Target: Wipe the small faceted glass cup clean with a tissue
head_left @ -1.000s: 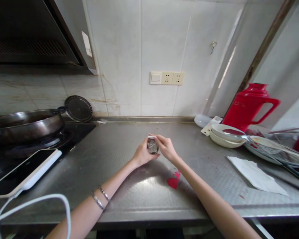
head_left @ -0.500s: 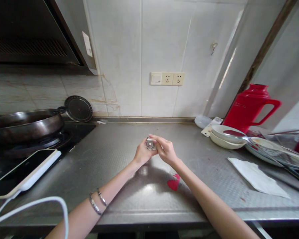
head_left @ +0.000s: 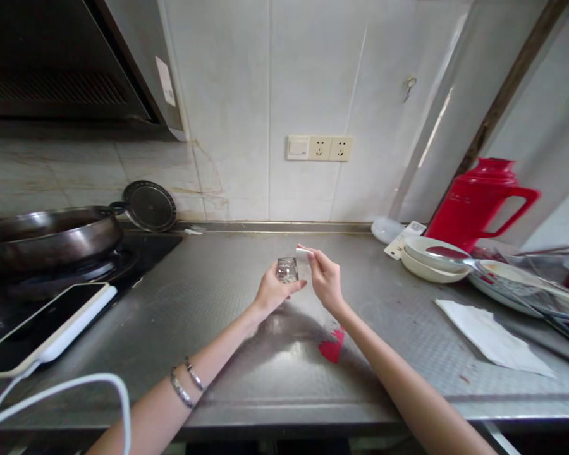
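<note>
My left hand (head_left: 271, 292) is closed around a small clear, glass-like container (head_left: 287, 270) above the middle of the counter. Pale patches and dark lines show in its clear walls; I cannot make out what is inside. Just to its right, my right hand (head_left: 327, 281) pinches a small flat whitish piece (head_left: 304, 254) between thumb and fingers. The piece stands apart from the container, though the left thumb reaches beneath it. Below the right hand, a torn red scrap (head_left: 330, 349) lies on the counter.
The metal counter (head_left: 208, 316) runs along a tiled wall. To the left are a pan (head_left: 52, 234) on the stove and a phone (head_left: 42, 328) with a white cable. A red thermos (head_left: 474, 205), stacked bowls (head_left: 429, 268) and a white napkin (head_left: 490, 338) stand or lie at right.
My right hand has moved right and slightly up from the container, with the whitish piece in its fingers. The container's top is now uncovered. My left hand has stayed nearly still.
</note>
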### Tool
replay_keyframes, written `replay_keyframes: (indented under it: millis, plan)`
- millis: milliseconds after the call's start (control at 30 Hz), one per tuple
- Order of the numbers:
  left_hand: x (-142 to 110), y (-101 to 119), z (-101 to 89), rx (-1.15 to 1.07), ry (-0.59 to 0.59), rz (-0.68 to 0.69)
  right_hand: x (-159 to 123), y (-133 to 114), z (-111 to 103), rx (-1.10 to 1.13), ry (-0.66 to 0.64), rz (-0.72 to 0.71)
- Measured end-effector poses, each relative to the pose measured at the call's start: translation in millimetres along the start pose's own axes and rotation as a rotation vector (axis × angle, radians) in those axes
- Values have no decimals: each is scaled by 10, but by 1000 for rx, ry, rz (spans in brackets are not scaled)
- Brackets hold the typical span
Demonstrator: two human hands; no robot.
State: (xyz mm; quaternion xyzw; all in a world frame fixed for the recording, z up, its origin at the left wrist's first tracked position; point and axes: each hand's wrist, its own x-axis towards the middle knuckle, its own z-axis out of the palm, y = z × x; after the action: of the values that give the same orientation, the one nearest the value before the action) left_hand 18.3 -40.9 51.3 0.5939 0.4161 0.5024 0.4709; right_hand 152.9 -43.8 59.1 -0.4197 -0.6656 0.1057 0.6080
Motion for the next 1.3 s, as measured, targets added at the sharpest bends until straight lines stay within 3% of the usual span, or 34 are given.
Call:
replay_keyframes:
  millis: [167, 467, 600, 767, 833, 1000, 1300]
  plan:
    - [-9, 0, 24, -5, -3, 4, -27, 98, 46, -26, -160, -156]
    - [68, -18, -47, 6, 83, -1, -63, 34, 28, -146, -210, -530]
    - [123, -85, -100, 50, 110, 43, -65, -16, 36, -113, -213, -501]
    - [115, -181, -114, 411, 191, 242, -36, -15, 39, -81, 10, -236]
    - [79, -185, -103, 553, 172, 259, -29, 11, 49, -104, 2, -283]
    - [12, -135, -85, 694, 97, 272, -49, 64, 65, -189, -202, -530]
    - [75, -112, -164, 688, 118, 183, -66, 16, 51, -210, -265, -644]
